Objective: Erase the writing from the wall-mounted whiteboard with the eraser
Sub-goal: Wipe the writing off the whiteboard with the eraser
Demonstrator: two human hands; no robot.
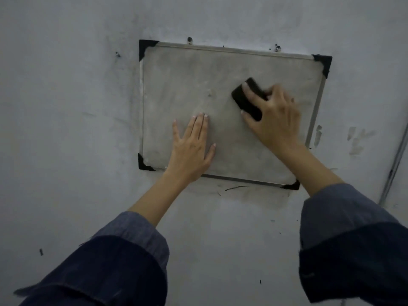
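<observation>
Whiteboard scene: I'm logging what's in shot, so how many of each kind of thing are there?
Whiteboard: 1
Eraser: 1
Hands: 2, left hand, right hand
Black corner caps: 4
Total: 8

right hand (273,120) grips eraser (247,98) near whiteboard (176,80) right edge | left hand (192,146) flat near its bottom edge | wall (66,107) scuffed

The right hand (272,117) covers much of the black eraser (247,97), a forearm hides the whiteboard (198,85) frame's lower edge, and both sleeves (123,261) run off-frame.
</observation>
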